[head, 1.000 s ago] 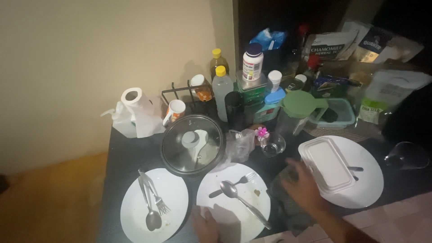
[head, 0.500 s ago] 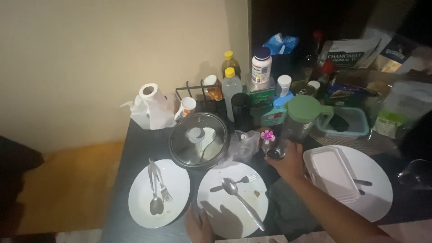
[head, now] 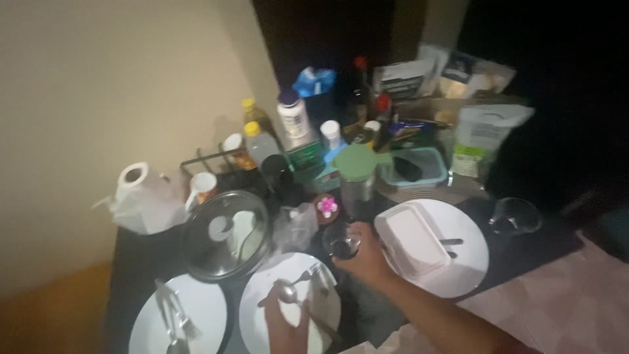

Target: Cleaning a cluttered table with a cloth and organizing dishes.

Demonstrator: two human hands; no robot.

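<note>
My right hand (head: 367, 259) is closed around a small clear drinking glass (head: 342, 241) standing between two white plates on the dark table (head: 141, 246). My left hand (head: 285, 324) lies over the near part of the middle white plate (head: 324, 305), just below a spoon (head: 288, 292) and a fork (head: 308, 275) lying on it. The view is too blurred to show whether that hand grips anything.
A glass pot lid (head: 226, 236) lies behind the plates. The left plate (head: 200, 311) carries cutlery; the right plate (head: 468, 262) carries a white rectangular box (head: 413, 239). Bottles, a green-lidded jug (head: 357, 170), a paper roll (head: 131, 177) and a glass bowl (head: 514, 216) crowd the back.
My right hand has moved left from beside the box plate and closed on the small glass. My left hand has slid further onto the middle plate. The camera has moved closer.
</note>
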